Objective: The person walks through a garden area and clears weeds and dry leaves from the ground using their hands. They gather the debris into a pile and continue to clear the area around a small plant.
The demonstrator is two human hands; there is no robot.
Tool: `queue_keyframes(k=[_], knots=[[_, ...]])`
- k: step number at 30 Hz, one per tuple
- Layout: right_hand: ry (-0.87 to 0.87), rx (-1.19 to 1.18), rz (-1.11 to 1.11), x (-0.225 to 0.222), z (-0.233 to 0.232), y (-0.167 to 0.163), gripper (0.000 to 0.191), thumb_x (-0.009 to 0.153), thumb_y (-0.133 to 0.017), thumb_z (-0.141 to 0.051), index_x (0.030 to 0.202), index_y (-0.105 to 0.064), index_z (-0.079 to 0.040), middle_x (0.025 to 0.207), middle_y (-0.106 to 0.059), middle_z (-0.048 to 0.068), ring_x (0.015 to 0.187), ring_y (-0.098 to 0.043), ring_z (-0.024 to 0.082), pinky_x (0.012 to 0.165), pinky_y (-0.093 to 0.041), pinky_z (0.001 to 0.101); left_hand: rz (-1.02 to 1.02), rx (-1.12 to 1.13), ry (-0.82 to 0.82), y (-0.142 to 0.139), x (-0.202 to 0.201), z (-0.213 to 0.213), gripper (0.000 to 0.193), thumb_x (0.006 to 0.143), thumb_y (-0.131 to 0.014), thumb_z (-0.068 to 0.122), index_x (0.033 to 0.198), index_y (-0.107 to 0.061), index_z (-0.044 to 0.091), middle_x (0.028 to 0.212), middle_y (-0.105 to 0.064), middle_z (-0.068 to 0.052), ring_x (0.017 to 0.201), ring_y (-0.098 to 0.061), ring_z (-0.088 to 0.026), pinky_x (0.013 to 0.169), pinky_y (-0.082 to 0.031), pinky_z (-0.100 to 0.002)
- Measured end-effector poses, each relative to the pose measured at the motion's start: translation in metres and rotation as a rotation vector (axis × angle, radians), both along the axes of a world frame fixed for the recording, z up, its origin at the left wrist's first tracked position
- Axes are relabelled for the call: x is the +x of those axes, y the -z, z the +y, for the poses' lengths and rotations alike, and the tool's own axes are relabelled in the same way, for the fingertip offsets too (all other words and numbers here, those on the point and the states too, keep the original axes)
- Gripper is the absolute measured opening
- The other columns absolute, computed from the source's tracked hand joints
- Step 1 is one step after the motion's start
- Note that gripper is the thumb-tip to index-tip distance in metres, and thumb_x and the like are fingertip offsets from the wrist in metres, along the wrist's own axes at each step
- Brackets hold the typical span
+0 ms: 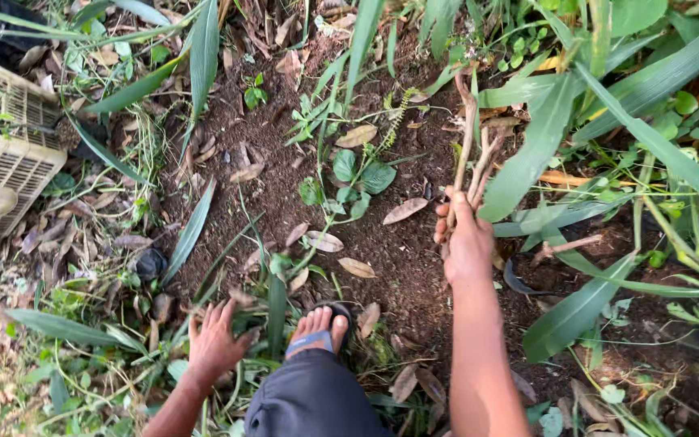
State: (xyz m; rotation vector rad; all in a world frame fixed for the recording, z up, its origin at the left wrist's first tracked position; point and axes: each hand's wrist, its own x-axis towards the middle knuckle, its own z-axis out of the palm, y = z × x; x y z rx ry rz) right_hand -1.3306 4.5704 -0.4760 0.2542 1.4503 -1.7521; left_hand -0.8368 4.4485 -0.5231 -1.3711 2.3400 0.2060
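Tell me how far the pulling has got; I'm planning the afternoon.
Seemingly done: bare soil mid-patch. In hand: the right hand grips a bundle of pale stems; the left hand spreads on low weeds. Left: a small leafy plant and long-leaved growth.

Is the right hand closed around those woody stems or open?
Closed: the right hand is wrapped around the bundle of stems, which rise above it.

ground: dark bare soil (382, 267) strewn with dry brown leaves (405, 210) | edges: long green blades (657, 81) along the top and right, low weeds (82, 356) at lower left | left edge: pale plastic lattice crate (6, 154) | light: soft daylight, outdoors
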Motion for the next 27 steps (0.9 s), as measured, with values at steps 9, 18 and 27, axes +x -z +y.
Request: queue_keyframes(k=[9, 18, 27], knots=[[-0.023, -0.211, -0.010, -0.041, -0.023, -0.044, 0.028, 0.105, -0.059, -0.029, 0.118, -0.071, -0.007, 0.079, -0.063, 0.001, 0.058, -0.055, 0.008, 0.050, -0.045, 0.0244, -0.535, 0.309, -0.242, -0.081, -0.110, 0.092, 0.042, 0.110, -0.038, 0.035, 0.149, -0.051, 0.026, 0.147, -0.061, -0.008, 0.137, -0.060, -0.022, 0.123, -0.039, -0.042], [-0.249, -0.096, 0.146, -0.054, -0.034, -0.060, 0.027, 0.104, -0.056, -0.031, 0.117, -0.072, -0.014, 0.078, -0.063, -0.001, 0.055, -0.052, 0.006, 0.047, -0.043, 0.0224, -0.128, 0.218, 0.114, -0.048, -0.153, 0.044, 0.047, 0.095, -0.052, 0.026, 0.138, -0.048, 0.008, 0.143, -0.046, -0.019, 0.132, -0.045, -0.036, 0.108, -0.037, -0.048], [-0.391, 0.119, 0.299, 0.004, -0.041, 0.015, 0.022, 0.101, -0.060, -0.024, 0.110, -0.064, -0.004, 0.080, -0.069, 0.000, 0.057, -0.057, 0.009, 0.047, -0.047, 0.0266, -0.084, 0.466, 0.262, -0.081, -0.051, -0.085, 0.039, 0.092, -0.060, 0.029, 0.122, -0.063, 0.004, 0.121, -0.064, -0.022, 0.112, -0.061, -0.042, 0.095, -0.050, -0.049]])
